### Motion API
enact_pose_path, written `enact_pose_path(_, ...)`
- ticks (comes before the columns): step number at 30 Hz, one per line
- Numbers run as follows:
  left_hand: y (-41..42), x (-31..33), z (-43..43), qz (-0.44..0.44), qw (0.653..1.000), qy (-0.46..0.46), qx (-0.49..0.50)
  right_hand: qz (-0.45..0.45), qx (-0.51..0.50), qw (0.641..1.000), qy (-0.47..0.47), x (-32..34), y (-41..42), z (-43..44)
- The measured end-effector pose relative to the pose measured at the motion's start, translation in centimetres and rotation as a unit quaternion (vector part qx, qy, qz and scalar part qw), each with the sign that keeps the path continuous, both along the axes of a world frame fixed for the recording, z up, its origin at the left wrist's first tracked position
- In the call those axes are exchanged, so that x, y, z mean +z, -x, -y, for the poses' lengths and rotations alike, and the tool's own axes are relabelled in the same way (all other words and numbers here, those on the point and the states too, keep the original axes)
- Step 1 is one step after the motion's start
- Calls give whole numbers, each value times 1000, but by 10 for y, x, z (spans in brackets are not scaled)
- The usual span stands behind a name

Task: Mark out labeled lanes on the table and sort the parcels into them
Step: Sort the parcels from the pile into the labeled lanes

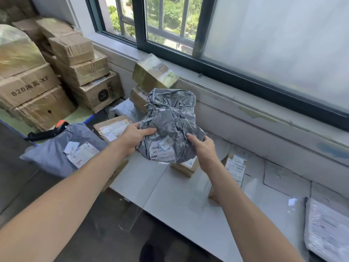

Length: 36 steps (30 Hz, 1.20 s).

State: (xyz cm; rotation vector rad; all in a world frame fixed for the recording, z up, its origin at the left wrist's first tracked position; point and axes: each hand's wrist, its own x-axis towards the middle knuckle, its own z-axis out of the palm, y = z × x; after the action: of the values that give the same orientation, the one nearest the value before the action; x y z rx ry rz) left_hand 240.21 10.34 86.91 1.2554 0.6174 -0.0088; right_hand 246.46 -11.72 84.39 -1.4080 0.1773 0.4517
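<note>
A crumpled grey plastic mailer parcel [171, 121] with a white shipping label is held up above the white table [170, 201]. My left hand [135, 137] grips its left edge, thumb on the front. My right hand [203, 148] holds its lower right edge, fingers curled behind it. Beneath it on the table sits a small brown box [186, 168]. To its right lies another labelled parcel [236, 169]. A thin line divides the table top near its middle.
A large grey mailer [62, 150] and a brown labelled box [113, 129] lie at left. Small boxes [154, 72] are stacked by the window sill. Cardboard cartons [75, 69] pile up at far left. A black and orange tool [47, 131] lies nearby. A white bagged parcel [326, 229] sits at right.
</note>
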Motion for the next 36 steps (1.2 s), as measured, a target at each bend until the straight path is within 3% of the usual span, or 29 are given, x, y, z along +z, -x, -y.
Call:
enact_pose_path(21, -16, -19, 83, -16, 998, 7, -55, -19, -57, 998, 20, -13, 9, 87)
enact_pose_path(36, -49, -19, 217, -29, 990, -13, -138, -32, -140, 989, 27, -12, 13, 219)
